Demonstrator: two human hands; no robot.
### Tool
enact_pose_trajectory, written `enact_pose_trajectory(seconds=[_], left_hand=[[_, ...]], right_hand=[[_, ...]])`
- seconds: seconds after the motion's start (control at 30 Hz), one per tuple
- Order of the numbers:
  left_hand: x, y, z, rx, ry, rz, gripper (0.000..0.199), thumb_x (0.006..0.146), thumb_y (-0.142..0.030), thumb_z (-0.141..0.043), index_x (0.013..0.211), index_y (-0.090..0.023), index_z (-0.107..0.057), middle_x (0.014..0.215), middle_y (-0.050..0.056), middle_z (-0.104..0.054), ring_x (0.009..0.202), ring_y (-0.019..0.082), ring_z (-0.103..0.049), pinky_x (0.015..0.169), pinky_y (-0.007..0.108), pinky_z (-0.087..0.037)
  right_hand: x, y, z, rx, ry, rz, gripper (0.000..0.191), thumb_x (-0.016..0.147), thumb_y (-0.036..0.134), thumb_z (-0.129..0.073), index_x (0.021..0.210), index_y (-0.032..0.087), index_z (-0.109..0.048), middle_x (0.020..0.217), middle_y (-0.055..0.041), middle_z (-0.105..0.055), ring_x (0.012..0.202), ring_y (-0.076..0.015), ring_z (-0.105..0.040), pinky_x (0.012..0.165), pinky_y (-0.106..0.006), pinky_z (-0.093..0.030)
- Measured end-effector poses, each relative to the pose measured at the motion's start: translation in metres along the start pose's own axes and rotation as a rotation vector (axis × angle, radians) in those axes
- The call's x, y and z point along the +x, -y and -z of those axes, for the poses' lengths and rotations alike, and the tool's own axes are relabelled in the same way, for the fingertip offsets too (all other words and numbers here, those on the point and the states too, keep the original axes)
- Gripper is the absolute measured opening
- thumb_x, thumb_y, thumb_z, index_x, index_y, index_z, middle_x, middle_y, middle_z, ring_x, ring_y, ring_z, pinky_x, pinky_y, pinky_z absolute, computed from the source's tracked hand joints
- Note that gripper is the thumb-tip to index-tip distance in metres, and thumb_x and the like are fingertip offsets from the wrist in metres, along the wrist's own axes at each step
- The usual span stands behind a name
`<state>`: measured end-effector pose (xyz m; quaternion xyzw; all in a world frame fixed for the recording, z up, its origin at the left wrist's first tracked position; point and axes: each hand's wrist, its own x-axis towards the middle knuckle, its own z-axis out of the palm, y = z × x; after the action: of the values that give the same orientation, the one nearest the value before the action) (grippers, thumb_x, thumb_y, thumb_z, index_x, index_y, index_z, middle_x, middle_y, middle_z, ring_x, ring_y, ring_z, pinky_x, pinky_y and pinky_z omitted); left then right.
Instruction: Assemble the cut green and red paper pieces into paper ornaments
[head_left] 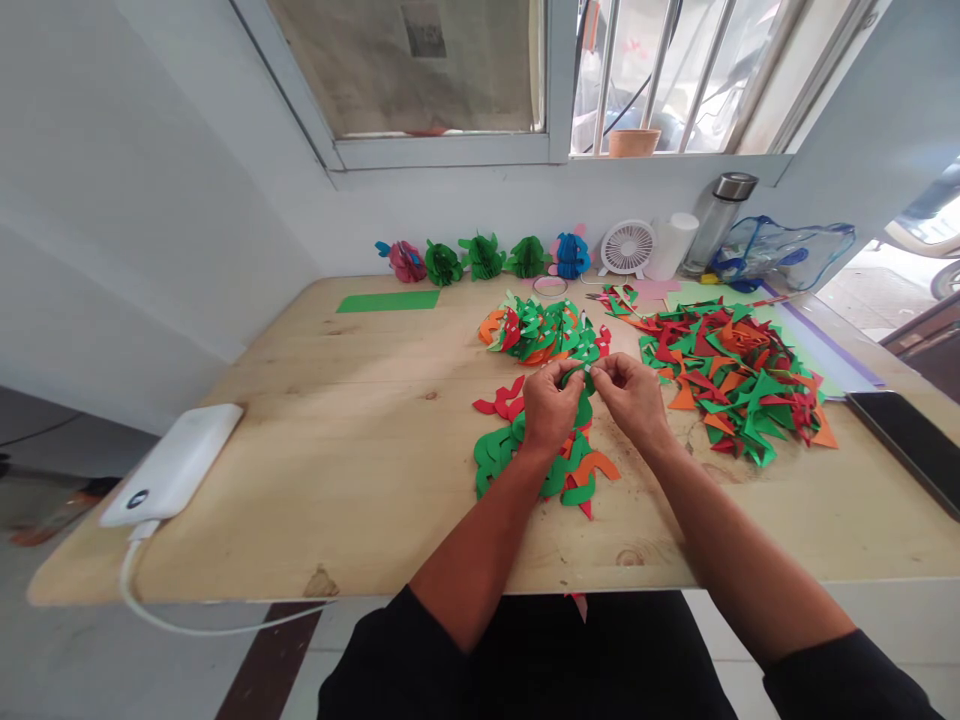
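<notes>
My left hand (pixel 551 405) and my right hand (pixel 630 398) meet over the middle of the table, fingertips pinched on a small green paper piece (pixel 583 372) between them. Below and partly under my left forearm lies a pile of curved green, red and orange paper cutouts (pixel 495 452). Just beyond my hands sits a cluster of green, orange and red cutouts with small white patches (pixel 551 325). To the right of my right hand spreads a larger heap of pointed paper scraps (pixel 757 385) in green, red and orange.
Folded paper figures (pixel 482 256) line the wall behind a green strip (pixel 388 301). A white fan (pixel 628 248), glass bottle (pixel 720 222) and clear pouch (pixel 784 250) stand at the back right. A phone (pixel 909 448) lies right, a white power bank (pixel 172 465) left.
</notes>
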<state>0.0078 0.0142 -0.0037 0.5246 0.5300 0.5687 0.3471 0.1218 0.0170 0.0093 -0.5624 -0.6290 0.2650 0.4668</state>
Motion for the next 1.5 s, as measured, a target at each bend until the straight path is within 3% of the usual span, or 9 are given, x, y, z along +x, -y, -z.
enact_pose_trajectory(seconds=[0.8, 1.5], left_hand=[[0.0006, 0.0003, -0.0010, -0.161, -0.034, 0.065, 0.012, 0.067, -0.021, -0.060, 0.074, -0.014, -0.067, 0.070, 0.003, -0.068, 0.066, 0.013, -0.061, 0.063, 0.023, -0.049], [0.0005, 0.0011, 0.0000, -0.117, -0.019, 0.072, 0.013, 0.068, -0.021, -0.059, 0.075, -0.014, -0.067, 0.068, 0.002, -0.067, 0.064, 0.012, -0.060, 0.061, 0.022, -0.048]], right_hand=[[-0.0024, 0.0012, -0.0014, -0.064, -0.019, 0.022, 0.019, 0.073, 0.030, -0.052, 0.068, 0.016, -0.063, 0.059, -0.0008, -0.060, 0.052, -0.0108, -0.049, 0.050, -0.022, -0.036], [-0.0034, 0.0049, -0.0009, -0.106, -0.025, -0.017, 0.023, 0.074, 0.032, -0.050, 0.068, 0.016, -0.066, 0.061, -0.0025, -0.065, 0.053, -0.0127, -0.054, 0.052, -0.023, -0.039]])
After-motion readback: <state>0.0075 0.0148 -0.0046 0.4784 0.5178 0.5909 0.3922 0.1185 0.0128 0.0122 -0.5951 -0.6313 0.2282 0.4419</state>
